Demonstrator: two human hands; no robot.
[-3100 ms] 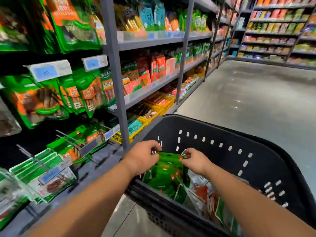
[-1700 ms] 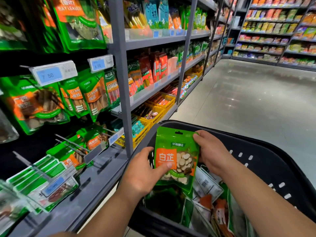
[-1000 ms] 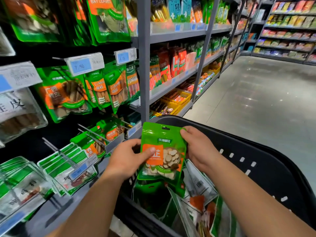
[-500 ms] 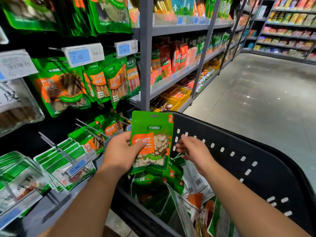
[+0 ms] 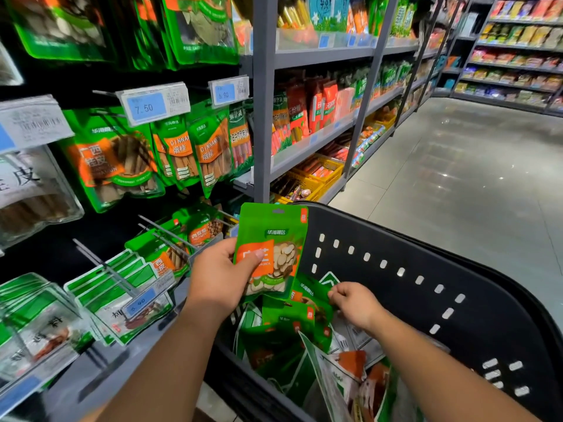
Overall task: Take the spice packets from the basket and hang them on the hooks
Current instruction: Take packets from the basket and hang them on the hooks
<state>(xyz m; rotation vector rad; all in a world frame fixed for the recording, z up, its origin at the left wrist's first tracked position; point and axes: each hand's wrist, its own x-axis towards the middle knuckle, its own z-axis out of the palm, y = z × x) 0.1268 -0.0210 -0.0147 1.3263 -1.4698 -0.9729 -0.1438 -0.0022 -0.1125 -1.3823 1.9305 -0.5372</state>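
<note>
Above the near-left rim of the basket (image 5: pixel 457 315), one green spice packet (image 5: pixel 271 248) is held upright, pinched between the thumb and fingers of the left hand (image 5: pixel 217 278). Lower right, inside the basket, a second packet (image 5: pixel 310 295) appears to be pinched at its top edge by the right hand (image 5: pixel 355 303); more packets are piled beneath. Step judged: pick-up, hanging not yet begun. Bare hooks (image 5: pixel 164 231) are seen just left of the held packet. Next, the hang hole (image 5: pixel 277 211) must be lined up with a hook tip and slid on.
</note>
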